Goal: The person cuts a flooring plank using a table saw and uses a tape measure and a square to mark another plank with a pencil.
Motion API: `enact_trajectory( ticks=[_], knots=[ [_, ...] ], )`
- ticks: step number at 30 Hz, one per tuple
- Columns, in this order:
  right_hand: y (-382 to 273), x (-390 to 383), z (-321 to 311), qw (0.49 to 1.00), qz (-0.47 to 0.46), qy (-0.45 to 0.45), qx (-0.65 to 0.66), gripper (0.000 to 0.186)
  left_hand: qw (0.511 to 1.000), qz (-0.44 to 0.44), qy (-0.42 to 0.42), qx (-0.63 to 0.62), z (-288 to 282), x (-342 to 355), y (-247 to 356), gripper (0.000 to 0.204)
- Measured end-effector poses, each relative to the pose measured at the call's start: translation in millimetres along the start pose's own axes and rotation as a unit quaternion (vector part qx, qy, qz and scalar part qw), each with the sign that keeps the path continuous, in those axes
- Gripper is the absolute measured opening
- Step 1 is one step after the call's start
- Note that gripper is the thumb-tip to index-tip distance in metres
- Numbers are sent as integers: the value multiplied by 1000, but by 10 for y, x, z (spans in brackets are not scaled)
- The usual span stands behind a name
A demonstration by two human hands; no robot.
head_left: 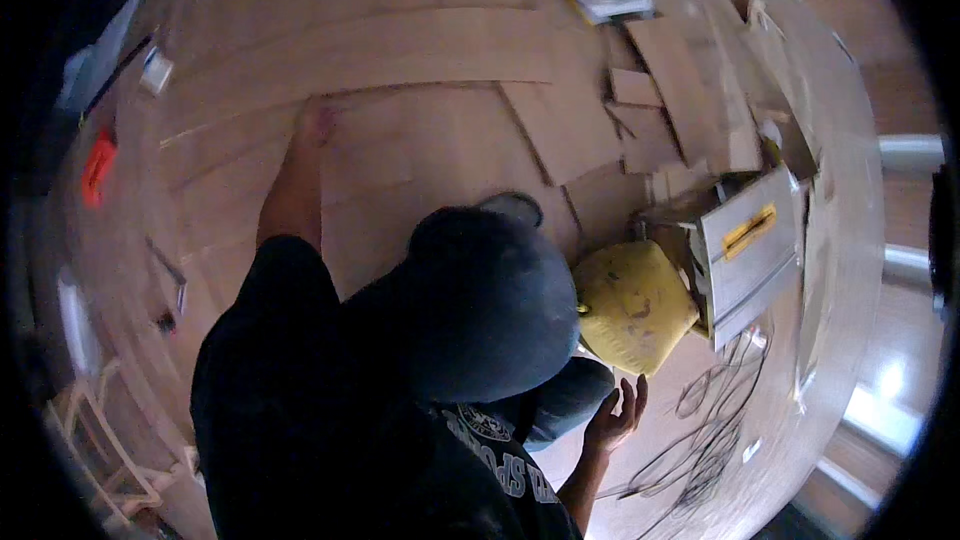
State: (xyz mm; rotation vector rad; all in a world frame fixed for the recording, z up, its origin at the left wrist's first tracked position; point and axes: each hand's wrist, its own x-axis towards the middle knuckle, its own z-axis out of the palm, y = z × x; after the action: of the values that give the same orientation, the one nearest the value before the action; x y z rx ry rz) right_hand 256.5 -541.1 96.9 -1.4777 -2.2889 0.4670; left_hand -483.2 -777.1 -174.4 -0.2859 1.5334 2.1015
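Reaching well to the left of the bulging yellow bundle [640, 305], the left hand [318, 123] showed as a blur by the edge of a long brown board [420, 52]; I could not tell how far it was open or whether it gripped anything. Close on the bundle's left rose a dark-clothed knee [490, 305]. Just on the bundle's near side, the right hand [612, 425] was half open, fingers loosely curled, nothing visible in it. Steadying so thin a board well, I judged, called for a flat, spread palm rather than a pinch, with the knee kept off its edge.

Far left of the bundle lay a bright orange-red object [97, 168]. Beyond the bundle were flat, straight-edged brown pieces [570, 125], matt like card or fibreboard. The bundle itself was rounded, its surface stained. Nearer than it, to its right, thin cable [715, 430] sprawled in loose loops; directly right leaned a smooth grey plate [735, 275] with an orange-yellow insert [749, 231].
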Motion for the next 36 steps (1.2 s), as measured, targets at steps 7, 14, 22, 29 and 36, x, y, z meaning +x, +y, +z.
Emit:
enact_trajectory(
  ticks=[7,14,22,29,36],
  knots=[
    [-34,82,-173,999,52,-6,-1,23,997,12,38,61,579,636,-138,37],
    [-101,308,-268,997,43,23,62,18,885,252,-111,376,464,497,854,27],
    [-983,1009,-51,944,-44,4,326,24,916,-25,-316,-248,1716,-1300,1509,26],
    [-2230,1680,-22,585,-67,-80,805,66,789,-51,-561,-247,3779,-3059,1092,28],
    [-1097,1223,-753,584,9,170,793,36,855,-100,-461,-216,4761,-3432,1115,43]
  ],
)
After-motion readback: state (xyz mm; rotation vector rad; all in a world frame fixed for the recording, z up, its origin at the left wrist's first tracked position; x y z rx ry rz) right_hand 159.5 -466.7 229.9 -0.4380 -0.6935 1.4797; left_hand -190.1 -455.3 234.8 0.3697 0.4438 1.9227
